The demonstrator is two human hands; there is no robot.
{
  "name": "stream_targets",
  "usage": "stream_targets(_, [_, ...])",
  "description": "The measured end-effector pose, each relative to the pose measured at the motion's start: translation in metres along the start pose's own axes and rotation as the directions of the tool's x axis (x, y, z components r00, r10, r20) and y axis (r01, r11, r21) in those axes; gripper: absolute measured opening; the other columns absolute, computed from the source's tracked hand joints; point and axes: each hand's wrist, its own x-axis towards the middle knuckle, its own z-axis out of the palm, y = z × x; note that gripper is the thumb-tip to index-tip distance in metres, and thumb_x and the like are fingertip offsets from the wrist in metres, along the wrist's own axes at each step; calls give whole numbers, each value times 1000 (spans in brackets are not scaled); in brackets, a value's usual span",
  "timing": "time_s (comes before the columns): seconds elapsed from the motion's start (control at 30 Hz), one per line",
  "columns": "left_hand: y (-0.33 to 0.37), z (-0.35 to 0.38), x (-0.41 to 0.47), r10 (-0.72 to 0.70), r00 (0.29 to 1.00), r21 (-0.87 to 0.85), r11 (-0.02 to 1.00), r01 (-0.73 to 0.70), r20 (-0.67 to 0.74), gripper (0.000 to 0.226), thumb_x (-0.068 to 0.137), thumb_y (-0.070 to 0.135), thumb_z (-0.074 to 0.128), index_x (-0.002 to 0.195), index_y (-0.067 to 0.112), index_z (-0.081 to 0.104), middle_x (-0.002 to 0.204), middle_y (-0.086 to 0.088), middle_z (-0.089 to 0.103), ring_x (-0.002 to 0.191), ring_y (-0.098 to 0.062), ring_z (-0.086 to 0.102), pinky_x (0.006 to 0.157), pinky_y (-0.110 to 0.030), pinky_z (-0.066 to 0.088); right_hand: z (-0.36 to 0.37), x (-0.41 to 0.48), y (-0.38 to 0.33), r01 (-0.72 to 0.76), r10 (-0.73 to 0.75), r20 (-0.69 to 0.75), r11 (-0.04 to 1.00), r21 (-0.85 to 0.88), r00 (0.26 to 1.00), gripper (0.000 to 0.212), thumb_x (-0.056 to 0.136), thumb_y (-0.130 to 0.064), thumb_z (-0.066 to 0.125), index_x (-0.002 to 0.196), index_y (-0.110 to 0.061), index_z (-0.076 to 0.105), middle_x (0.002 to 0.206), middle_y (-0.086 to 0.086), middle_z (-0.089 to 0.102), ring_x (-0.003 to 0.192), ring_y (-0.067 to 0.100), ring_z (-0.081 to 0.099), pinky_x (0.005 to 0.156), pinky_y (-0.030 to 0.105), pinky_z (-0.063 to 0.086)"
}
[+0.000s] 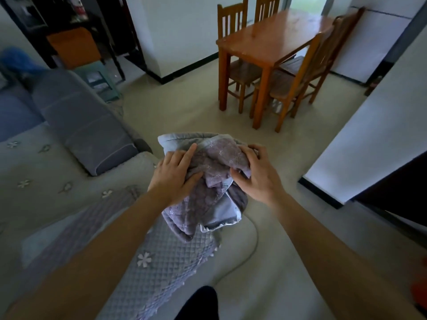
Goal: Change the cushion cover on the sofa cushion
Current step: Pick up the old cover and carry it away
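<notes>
A grey-purple quilted cushion cover (208, 199) hangs bunched in front of me, above the sofa's edge. A pale grey-blue cushion corner (175, 140) pokes out of its top. My left hand (176, 174) grips the cover's left side, fingers pressed into the fabric. My right hand (256, 174) pinches the cover's right edge between thumb and fingers. A second quilted cover (161, 257) with a white flower lies flat on the sofa seat below. How much of the cushion sits inside the cover is hidden.
The sofa (46, 181) with a grey armrest (85, 121) runs along the left. A wooden dining table (272, 35) with several chairs (298, 82) stands ahead on the pale floor. A white wall corner (360, 144) juts in at the right. My dark-clad knee (198, 303) shows at the bottom.
</notes>
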Motion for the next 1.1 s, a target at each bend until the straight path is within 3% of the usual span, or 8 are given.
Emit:
stream_targets(0.27, [-52, 51, 141, -98, 991, -22, 995, 96, -87, 71, 95, 57, 32, 153, 17, 25, 123, -6, 50, 103, -29, 46, 91, -47, 46, 39, 167, 69, 93, -98, 86, 994, 61, 991, 61, 87, -47, 62, 139, -20, 45, 133, 4, 38, 111, 20, 53, 91, 34, 51])
stream_targets(0.53, [-135, 63, 320, -198, 974, -54, 980, 193, -106, 71, 94, 56, 34, 152, 16, 26, 123, -6, 51, 102, -29, 45, 92, -48, 46, 67, 382, 107, 185, -188, 140, 982, 35, 972, 56, 91, -47, 61, 138, -23, 43, 130, -2, 37, 98, 12, 55, 78, 24, 50])
stream_targets(0.67, [-180, 63, 400, -209, 970, -34, 978, 206, -123, 69, 95, 54, 36, 152, 15, 26, 122, -8, 51, 101, -30, 46, 92, -47, 46, 90, 477, 120, 199, -207, 137, 978, 67, 969, 57, 91, -45, 62, 139, -20, 43, 132, 2, 39, 102, 19, 57, 81, 29, 53])
stream_targets(0.77, [-221, 76, 459, -241, 962, -5, 970, 243, -131, 69, 96, 54, 34, 152, 16, 27, 122, -8, 51, 100, -30, 46, 90, -47, 46, 122, 551, 138, 230, -243, 145, 968, 99, 959, 54, 91, -43, 61, 136, -20, 44, 131, 2, 40, 103, 21, 57, 82, 32, 53])
stream_targets(0.93, [-297, 105, 562, -319, 941, 89, 940, 329, -109, 70, 95, 56, 32, 153, 19, 23, 124, -5, 48, 105, -29, 44, 94, -45, 43, 198, 687, 171, 292, -316, 147, 942, 164, 937, 53, 90, -39, 65, 135, -17, 47, 130, 6, 43, 101, 20, 58, 79, 22, 47])
stream_targets(1.1, [-376, 90, 647, -439, 891, 150, 879, 452, -113, 71, 94, 59, 29, 153, 20, 20, 127, -5, 47, 109, -31, 45, 95, -47, 42, 263, 829, 163, 344, -394, 223, 910, 232, 892, 56, 89, -45, 63, 136, -21, 46, 133, 5, 42, 103, 23, 59, 80, 38, 57])
